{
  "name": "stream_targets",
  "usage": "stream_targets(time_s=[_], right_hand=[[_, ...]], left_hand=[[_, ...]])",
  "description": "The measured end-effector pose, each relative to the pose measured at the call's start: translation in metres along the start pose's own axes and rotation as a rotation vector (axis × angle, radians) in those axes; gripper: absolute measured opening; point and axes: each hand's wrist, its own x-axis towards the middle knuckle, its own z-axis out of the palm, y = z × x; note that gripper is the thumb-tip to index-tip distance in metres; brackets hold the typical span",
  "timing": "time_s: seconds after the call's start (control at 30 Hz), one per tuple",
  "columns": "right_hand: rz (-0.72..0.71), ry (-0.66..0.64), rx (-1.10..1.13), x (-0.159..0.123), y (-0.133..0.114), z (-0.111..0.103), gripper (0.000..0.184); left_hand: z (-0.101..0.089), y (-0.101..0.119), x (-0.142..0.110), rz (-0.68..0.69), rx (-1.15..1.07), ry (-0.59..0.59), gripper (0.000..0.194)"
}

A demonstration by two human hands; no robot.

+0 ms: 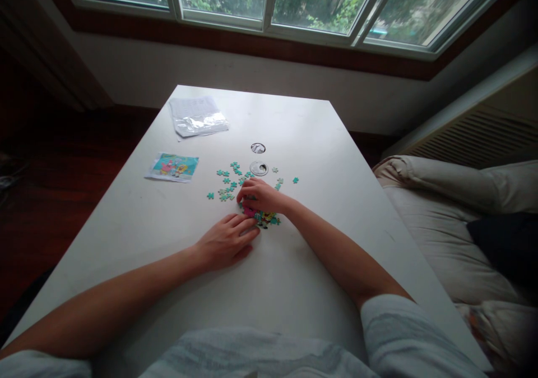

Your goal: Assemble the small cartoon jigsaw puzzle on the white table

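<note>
Small jigsaw pieces (227, 181) lie loose on the white table (319, 288), mostly teal. A denser pile of pieces (269, 219) in yellow, pink and teal sits under and beside my hands. My left hand (229, 239) rests palm down with fingers stretched out, its fingertips touching the near left edge of the pile. Just beyond it, my right hand (263, 196) reaches over the pile with fingers and thumb curled together. A bit of teal jigsaw piece shows between them, though the fingers partly hide it.
A cartoon picture sheet (174, 167) lies to the left. Farther back is a clear plastic bag with paper (199, 117). Two round table inserts (259, 168) are beyond the pieces. A beige sofa (437, 232) stands along the right, with windows (319, 2) ahead.
</note>
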Motion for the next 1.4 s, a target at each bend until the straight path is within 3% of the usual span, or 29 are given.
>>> stream_targets(time_s=[0.5, 1.17, 1.3, 1.4], right_hand=[[0.071, 0.019, -0.076, -0.002, -0.006, 0.003, 0.007], [0.139, 0.104, -0.172, 0.0, -0.01, 0.014, 0.012], [0.107, 0.148, -0.065, -0.004, -0.002, -0.002, 0.012], [0.205, 0.302, 0.013, -0.012, 0.008, -0.03, 0.014]], left_hand=[[0.0, 0.0, 0.0, -0.005, 0.004, 0.004, 0.037], [-0.001, -0.001, 0.0, -0.009, -0.002, -0.026, 0.036], [0.0, -0.002, -0.001, 0.002, 0.005, -0.013, 0.037], [-0.001, -0.004, -0.002, 0.013, 0.001, -0.003, 0.034]])
